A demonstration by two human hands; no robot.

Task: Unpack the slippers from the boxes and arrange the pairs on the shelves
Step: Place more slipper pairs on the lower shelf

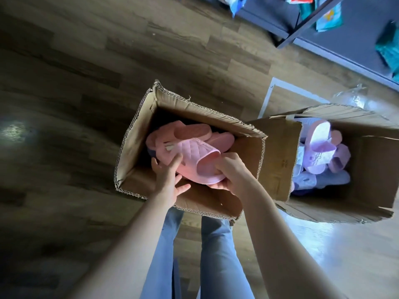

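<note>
Gripping one pink slipper (194, 160) at its end with right hand (233, 173), inside left box (133, 147); left hand (167, 180) fingers straight, touching its side. Other pink slippers (190, 131) beneath. Two boxes total; right box (278, 158) holds lilac slippers (319, 147), count unclear.

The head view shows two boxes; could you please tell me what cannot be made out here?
Head view:
- Centre box: what lies under the pink slipper, hidden by it and shadow.
- Right box: number of purple slippers, piled and behind its wall.
- Shelf: goods blurred, cut off by the top edge.
</note>
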